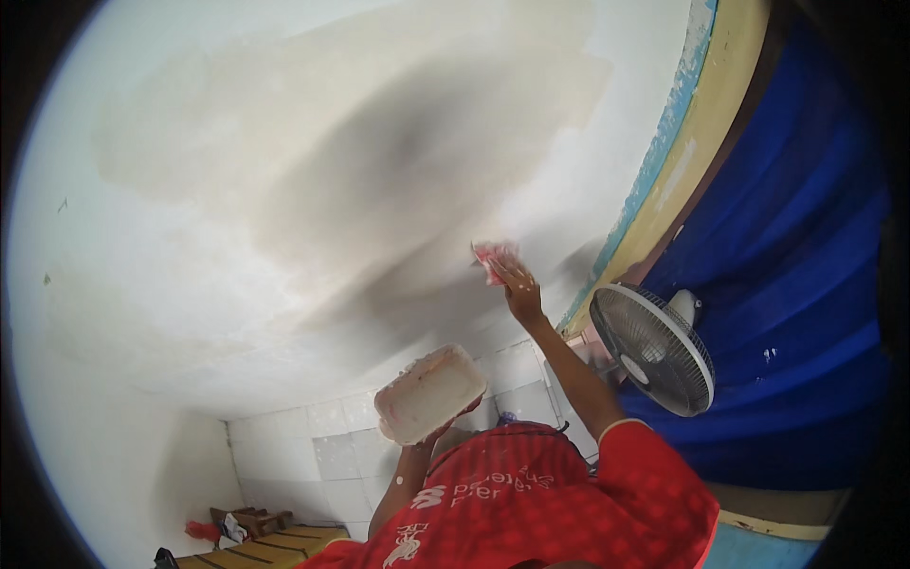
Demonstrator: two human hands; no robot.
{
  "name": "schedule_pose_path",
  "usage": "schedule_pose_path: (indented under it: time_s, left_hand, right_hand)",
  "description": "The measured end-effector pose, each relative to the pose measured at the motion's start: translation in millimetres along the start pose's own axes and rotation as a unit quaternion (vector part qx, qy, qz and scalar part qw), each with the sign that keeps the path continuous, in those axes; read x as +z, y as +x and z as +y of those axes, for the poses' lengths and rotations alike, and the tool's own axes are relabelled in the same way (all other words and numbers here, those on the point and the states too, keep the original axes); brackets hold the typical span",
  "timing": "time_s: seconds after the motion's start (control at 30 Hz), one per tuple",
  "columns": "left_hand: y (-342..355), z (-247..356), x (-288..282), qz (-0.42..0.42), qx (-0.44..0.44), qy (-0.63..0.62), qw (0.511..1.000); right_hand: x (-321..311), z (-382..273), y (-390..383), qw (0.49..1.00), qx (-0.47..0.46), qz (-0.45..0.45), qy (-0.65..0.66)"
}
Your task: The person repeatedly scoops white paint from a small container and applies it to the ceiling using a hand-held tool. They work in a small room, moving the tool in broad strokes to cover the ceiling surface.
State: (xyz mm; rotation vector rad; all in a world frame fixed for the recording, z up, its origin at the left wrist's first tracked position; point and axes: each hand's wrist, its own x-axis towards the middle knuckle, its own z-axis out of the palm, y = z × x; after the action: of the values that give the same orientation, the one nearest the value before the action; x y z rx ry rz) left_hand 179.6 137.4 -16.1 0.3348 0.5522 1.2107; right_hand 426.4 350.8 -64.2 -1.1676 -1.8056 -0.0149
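My left hand [439, 436] holds a shallow rectangular white tray [431, 391] from below, tilted in front of my body. Whitish paste coats the tray's inside and crusts its rim. Most of my left fingers are hidden under it. My right hand [520, 289] is stretched up to the wall [398, 180], its fingers pressing a flat red piece smeared with white [493, 261] against the surface. Whether that piece is a scraper or a folded cloth, I cannot tell. Damp-looking beige patches and white areas cover the wall.
A grey-and-white fan [654, 346] stands close to my right forearm, before a blue curtain [787, 275]. A blue and yellow frame edge [664, 161] borders the wall at right. Light tiles [341, 455] lie below. At lower left is a yellow striped surface [270, 550] with things on it.
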Motion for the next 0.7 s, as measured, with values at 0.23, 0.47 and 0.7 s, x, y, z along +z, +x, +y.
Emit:
schedule_pose_path:
  time_s: [0.23, 0.47, 0.7]
  left_hand:
    - [10.9, -3.4, -16.4, -0.120, 0.032, 0.044, 0.991]
    - [19.6, -12.3, -50.7, -0.135, 0.033, -0.013, 0.990]
    - [31.6, -19.1, -68.6, -0.101, 0.012, 0.079, 0.992]
  right_hand:
    - [-63.8, -3.5, 46.4, 0.955, 0.208, 0.197, 0.075]
    - [-54.2, -10.8, 142.1, 0.922, 0.145, 0.356, -0.040]
    - [52.6, -50.1, 34.3, 0.933, 0.208, 0.029, 0.293]
